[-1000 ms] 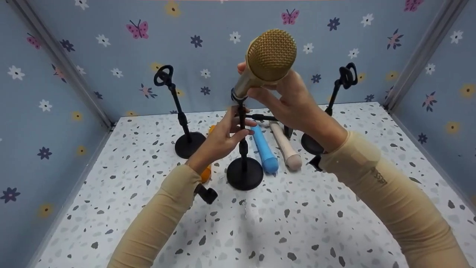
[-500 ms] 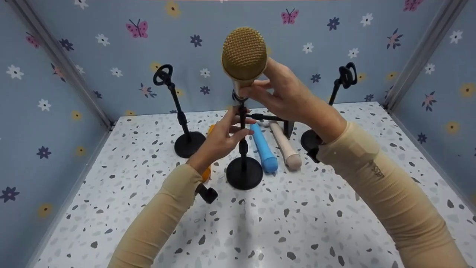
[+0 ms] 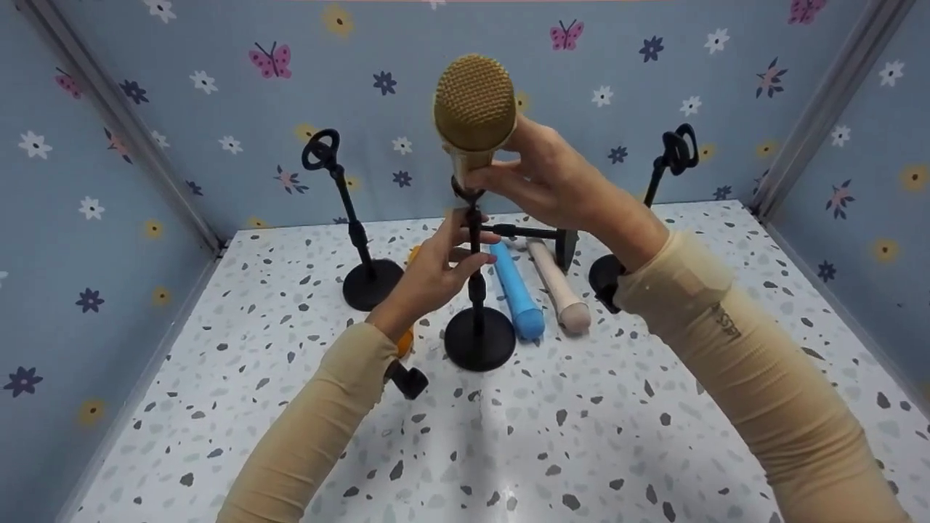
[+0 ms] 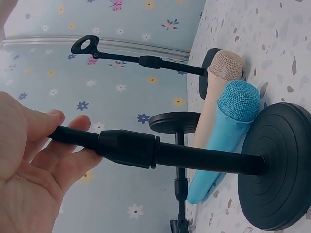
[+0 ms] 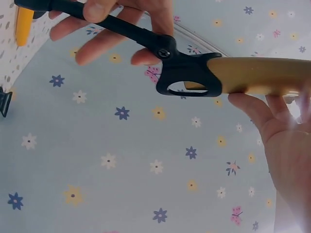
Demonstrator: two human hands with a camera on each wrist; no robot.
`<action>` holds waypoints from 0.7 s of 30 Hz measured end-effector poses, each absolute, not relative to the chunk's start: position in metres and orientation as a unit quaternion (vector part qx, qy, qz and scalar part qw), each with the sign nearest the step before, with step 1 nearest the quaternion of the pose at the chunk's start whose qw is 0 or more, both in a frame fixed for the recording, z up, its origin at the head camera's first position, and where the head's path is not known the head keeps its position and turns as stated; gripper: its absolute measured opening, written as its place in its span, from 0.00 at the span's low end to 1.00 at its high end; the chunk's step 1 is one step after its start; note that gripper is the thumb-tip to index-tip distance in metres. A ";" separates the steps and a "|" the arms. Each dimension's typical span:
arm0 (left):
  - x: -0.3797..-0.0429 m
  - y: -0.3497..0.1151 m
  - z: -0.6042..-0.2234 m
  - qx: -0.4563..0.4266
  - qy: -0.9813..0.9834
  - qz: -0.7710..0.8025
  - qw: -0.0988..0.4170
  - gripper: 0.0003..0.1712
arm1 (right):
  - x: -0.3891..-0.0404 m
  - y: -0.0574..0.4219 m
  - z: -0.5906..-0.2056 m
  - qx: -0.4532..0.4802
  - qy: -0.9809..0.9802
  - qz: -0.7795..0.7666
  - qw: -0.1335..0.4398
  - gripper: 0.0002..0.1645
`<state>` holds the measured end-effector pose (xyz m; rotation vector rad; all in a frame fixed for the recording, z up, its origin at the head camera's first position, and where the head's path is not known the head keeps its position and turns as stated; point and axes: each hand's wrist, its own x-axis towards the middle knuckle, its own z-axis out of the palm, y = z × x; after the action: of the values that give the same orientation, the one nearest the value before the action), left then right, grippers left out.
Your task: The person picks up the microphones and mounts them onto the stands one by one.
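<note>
Microphone (image 3: 474, 105), gold, mesh-headed, tapering: leaning rightward one second ago, now swung into line above the black, slender, disc-based stand (image 3: 476, 288). Right hand (image 3: 558, 180): shifted leftward along with it.

Clocked from the head view's centre, we record a black stand (image 3: 357, 232) upright at 10; a second stand (image 3: 656, 176), its clip at 2; a third stand (image 3: 522, 231) lying nearer, also towards 2; a blue microphone (image 3: 517, 290) at 4, a beige microphone (image 3: 556, 284) just beside it; a flowered wall (image 3: 450, 33) at 12.
</note>
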<state>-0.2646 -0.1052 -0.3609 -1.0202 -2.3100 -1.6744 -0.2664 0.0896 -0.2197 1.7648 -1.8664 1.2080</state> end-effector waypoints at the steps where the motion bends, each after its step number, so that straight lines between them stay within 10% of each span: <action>1: -0.265 -0.105 -0.362 -0.343 -0.759 -0.551 0.054 0.44 | -0.267 0.091 -0.223 0.615 -0.644 0.430 0.149 0.23; 21: -0.267 -0.108 -0.365 -0.304 -0.786 -0.538 -0.009 0.46 | -0.257 0.095 -0.211 0.578 -0.692 0.400 0.163 0.33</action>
<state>-0.2670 -0.1080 -0.3654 -0.9612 -2.4836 -1.6989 -0.2565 0.0948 -0.2109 1.6492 -1.9740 1.1418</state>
